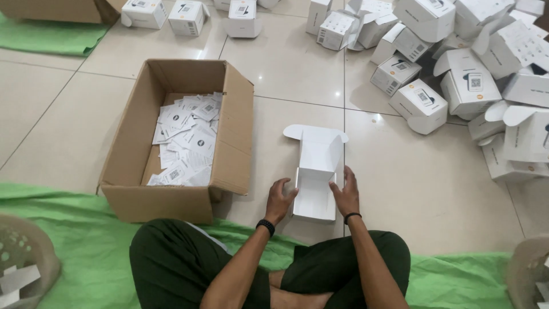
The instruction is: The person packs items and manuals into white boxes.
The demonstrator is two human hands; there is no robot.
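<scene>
Seated cross-legged on a green mat at the near edge, dark trousers below, both forearms reaching forward. Left hand pressed to the left wall of an open white carton, fingers curled loosely against the card, not clamped around it. Right hand flat along the right wall, fingers together and pointing ahead, thumb side to the box. Dark bands at both wrists.

Carton resting on the tiled floor just ahead of the knees, between the two hands, lid flap thrown back and away, nothing visible inside. Thin folded card by the look of it: light, probably easy to slide on the smooth tile, stiff along the creases but likely to dent or buckle on the flat panels under a hard squeeze. Best held at the side walls near the corners, or along the folded edges; flap and tabs too floppy to lift by.

Left of it and close by, a brown cardboard box, open-topped, partly filled with a loose heap of white printed leaflets. Well beyond, to the right, a tumbled pile of similar white boxes, some shut, some with flaps open. At the far edge, a few more white boxes in a row.
</scene>
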